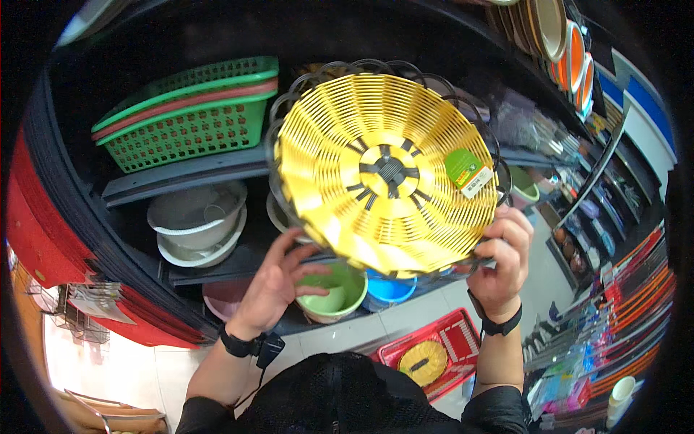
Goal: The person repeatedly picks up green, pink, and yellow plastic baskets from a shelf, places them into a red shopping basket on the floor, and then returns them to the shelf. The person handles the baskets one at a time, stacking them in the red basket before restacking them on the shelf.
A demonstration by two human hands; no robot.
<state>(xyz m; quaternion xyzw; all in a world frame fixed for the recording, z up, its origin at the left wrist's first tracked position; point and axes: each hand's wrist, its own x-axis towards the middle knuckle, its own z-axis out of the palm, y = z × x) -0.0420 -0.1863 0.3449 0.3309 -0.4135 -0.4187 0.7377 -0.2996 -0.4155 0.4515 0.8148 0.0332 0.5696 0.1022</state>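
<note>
A round yellow woven basket (318, 137) with a black looped rim and black centre strips is held up in front of the shelf, its face tilted toward me. A green and white tag (466, 172) is fixed to its right side. My right hand (506, 249) grips the rim at the lower right, fingers curled around it. My left hand (271, 286) is at the lower left edge, its fingers apart and the upper fingertips at the rim; whether they press on it is hard to see.
Stacked green and red plastic baskets (191, 119) stand on the upper shelf, with white bowls (199, 224) beneath. Green (332, 293) and blue tubs (390, 289) stand lower. A red shopping basket (452, 347) on the floor holds a yellow woven item (424, 363). Hanging goods line the right.
</note>
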